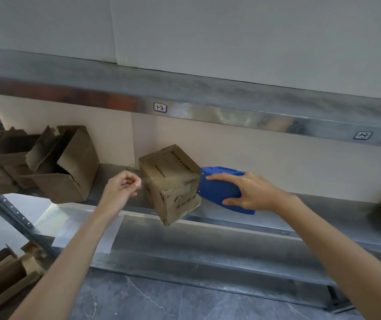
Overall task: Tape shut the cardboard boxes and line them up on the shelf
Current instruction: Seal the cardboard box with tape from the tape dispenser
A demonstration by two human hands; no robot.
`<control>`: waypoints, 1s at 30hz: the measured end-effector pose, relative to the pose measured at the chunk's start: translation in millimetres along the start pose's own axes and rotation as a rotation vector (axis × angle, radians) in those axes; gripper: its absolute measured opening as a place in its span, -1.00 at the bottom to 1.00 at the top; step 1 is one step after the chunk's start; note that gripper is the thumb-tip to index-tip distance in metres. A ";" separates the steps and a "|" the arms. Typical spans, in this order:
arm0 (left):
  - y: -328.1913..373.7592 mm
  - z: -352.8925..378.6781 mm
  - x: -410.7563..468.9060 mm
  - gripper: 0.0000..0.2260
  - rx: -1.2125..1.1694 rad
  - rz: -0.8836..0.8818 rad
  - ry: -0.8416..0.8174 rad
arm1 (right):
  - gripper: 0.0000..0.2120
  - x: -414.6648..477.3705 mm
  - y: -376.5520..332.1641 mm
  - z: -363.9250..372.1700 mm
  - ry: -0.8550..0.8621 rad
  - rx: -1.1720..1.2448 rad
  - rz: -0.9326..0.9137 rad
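While the right hand (251, 192) grips the blue tape dispenser (219, 189) against the closed cardboard box (171, 183) — tilted on the shelf (323, 206), one corner past its front edge — the left hand (122, 187) hovers just beside it, fingers (130, 179) curled on nothing visible.

One wide view only, worn on the person's head. It faces a metal shelf (231, 224) from close by, tipped slightly downward so the floor (161, 301) fills the bottom edge. The frame is tilted, with the shelf sloping down rightward, and both forearms (76, 250) enter from below.
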State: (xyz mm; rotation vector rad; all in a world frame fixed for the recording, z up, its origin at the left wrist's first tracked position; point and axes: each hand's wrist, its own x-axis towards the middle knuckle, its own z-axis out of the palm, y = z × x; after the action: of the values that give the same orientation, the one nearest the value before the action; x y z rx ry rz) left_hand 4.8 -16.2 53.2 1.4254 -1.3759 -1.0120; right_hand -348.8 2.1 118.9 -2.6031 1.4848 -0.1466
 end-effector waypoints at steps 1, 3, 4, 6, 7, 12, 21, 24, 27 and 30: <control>1.2 6.4 -0.6 -0.91 -0.008 0.000 0.007 | -0.34 1.1 1.5 0.9 0.000 -0.018 0.007; 2.0 14.9 -0.7 -0.90 -0.018 0.004 0.036 | -0.34 0.7 6.5 3.7 0.007 -0.040 0.010; 2.3 17.2 -0.3 -0.90 -0.020 0.009 0.045 | -0.34 -0.3 8.5 5.6 0.009 -0.047 0.012; 3.5 22.2 -0.2 -0.91 -0.035 0.013 0.052 | -0.35 -2.2 10.0 8.9 0.011 -0.051 0.023; 4.2 24.8 -0.9 -0.92 -0.045 0.012 0.060 | -0.35 -2.6 10.5 9.9 0.017 -0.049 0.028; 2.5 32.3 -7.0 -0.94 -0.081 0.025 0.080 | -0.37 -8.5 12.7 8.1 0.039 -0.054 0.045; -14.6 35.1 -19.8 -0.92 -0.014 0.020 0.093 | -0.39 -19.5 10.9 9.0 0.040 -0.089 0.038; -20.3 37.8 -19.0 -0.93 -0.001 -0.007 0.098 | -0.39 -19.0 11.4 9.3 0.012 -0.094 0.039; -24.6 43.4 -16.6 -0.92 0.012 -0.018 0.110 | -0.39 -17.3 12.8 9.0 0.000 -0.116 0.045; -28.9 49.0 -13.9 -0.93 0.022 -0.021 0.119 | -0.38 -15.1 15.8 10.4 -0.020 -0.114 0.050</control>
State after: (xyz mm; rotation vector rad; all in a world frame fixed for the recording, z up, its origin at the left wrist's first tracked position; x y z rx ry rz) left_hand -34.9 -5.3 11.6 1.4948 -1.2912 -0.9131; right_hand -368.3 7.9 105.7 -2.6436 1.5942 -0.0311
